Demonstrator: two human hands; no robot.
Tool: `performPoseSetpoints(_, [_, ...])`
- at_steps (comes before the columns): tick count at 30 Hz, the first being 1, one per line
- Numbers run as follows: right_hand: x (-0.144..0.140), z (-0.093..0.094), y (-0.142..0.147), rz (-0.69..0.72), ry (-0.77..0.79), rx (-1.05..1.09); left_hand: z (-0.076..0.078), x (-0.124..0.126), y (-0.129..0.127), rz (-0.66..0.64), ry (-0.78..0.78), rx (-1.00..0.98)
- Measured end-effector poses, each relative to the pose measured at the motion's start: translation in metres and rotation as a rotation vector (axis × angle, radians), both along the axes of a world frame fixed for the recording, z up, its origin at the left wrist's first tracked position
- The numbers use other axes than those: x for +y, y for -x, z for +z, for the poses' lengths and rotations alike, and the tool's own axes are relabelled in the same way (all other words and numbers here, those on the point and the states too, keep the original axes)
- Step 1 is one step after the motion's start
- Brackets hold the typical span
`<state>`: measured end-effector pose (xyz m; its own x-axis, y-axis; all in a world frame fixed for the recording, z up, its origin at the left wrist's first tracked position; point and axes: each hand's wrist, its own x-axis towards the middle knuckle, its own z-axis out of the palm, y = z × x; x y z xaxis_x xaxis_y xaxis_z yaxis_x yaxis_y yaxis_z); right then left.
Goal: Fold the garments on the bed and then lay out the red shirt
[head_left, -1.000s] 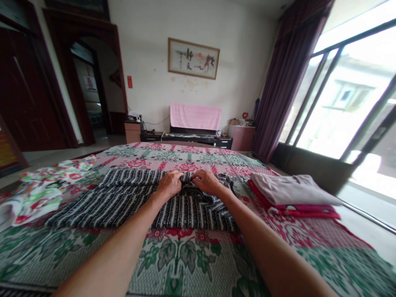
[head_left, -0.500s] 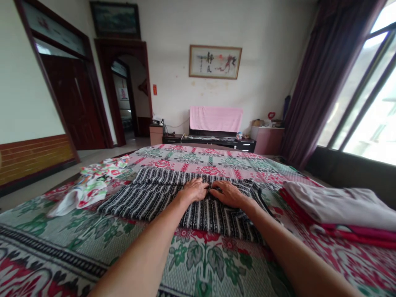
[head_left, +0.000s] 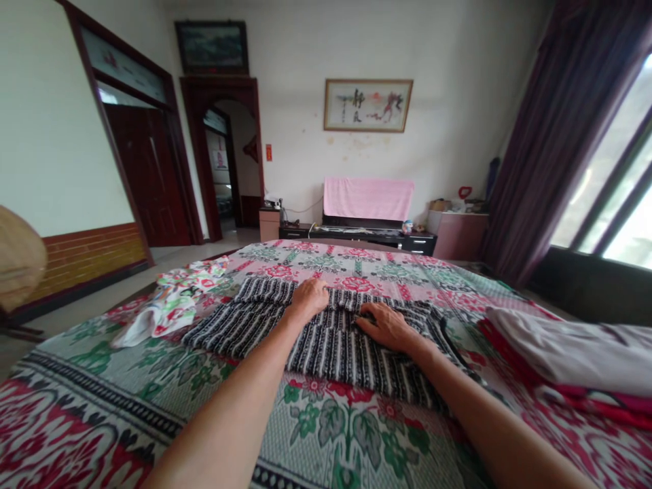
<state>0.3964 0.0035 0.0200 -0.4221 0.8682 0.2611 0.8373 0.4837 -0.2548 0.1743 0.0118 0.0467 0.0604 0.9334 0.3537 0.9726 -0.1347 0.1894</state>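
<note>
A black-and-white striped knit garment [head_left: 244, 324] lies folded in a wide flat shape on the bed, with a crease running across its far part. My left hand [head_left: 310, 297] rests on the far folded strip near its top edge, fingers bent a little and pointing right. Closer to me and to the right, my right hand [head_left: 386, 326] lies on the garment, thumb apart from the lightly curved fingers. Both palms face down, and some fingertips are hard to make out. Dark trim shows at the garment's right end.
A patterned bedspread [head_left: 336, 407] covers the bed. Left of the garment lies a crumpled white printed cloth [head_left: 176, 302]; a stack of folded clothes [head_left: 585, 353] sits at the right. Beyond the bed stands a low black cabinet [head_left: 356, 236] with a pink cloth [head_left: 369, 198] above.
My left hand has shifted away from me and left, onto the far folded strip, so the hands are farther apart. My right hand stays on the garment. The view has turned slightly left.
</note>
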Motion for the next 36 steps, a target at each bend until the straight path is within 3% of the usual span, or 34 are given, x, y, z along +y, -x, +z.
performPoseSetpoints(5, [-0.002, 0.010, 0.011, -0.026, -0.031, -0.060, 0.013, -0.008, 0.093, 0.389, 0.067, 0.091])
performPoseSetpoints(8, [-0.006, 0.016, 0.022, 0.079, -0.116, -0.023, 0.014, -0.018, 0.147, 0.489, 0.145, 0.145])
performPoseSetpoints(11, [-0.011, 0.013, 0.031, 0.192, -0.138, -0.033, 0.007, -0.028, 0.174, 0.495, 0.180, 0.145])
performPoseSetpoints(17, [-0.014, -0.001, 0.032, 0.154, -0.057, -0.090, -0.007, -0.033, 0.174, 0.467, 0.083, 0.098])
performPoseSetpoints(23, [-0.012, -0.002, 0.032, 0.141, -0.062, -0.074, -0.008, -0.014, 0.177, 0.458, -0.011, -0.131])
performPoseSetpoints(29, [-0.010, -0.007, 0.032, 0.147, -0.079, -0.058, -0.009, -0.006, 0.174, 0.359, -0.162, -0.101])
performPoseSetpoints(36, [-0.011, -0.006, 0.032, 0.151, -0.085, -0.064, -0.026, -0.011, 0.188, 0.412, 0.069, 0.030])
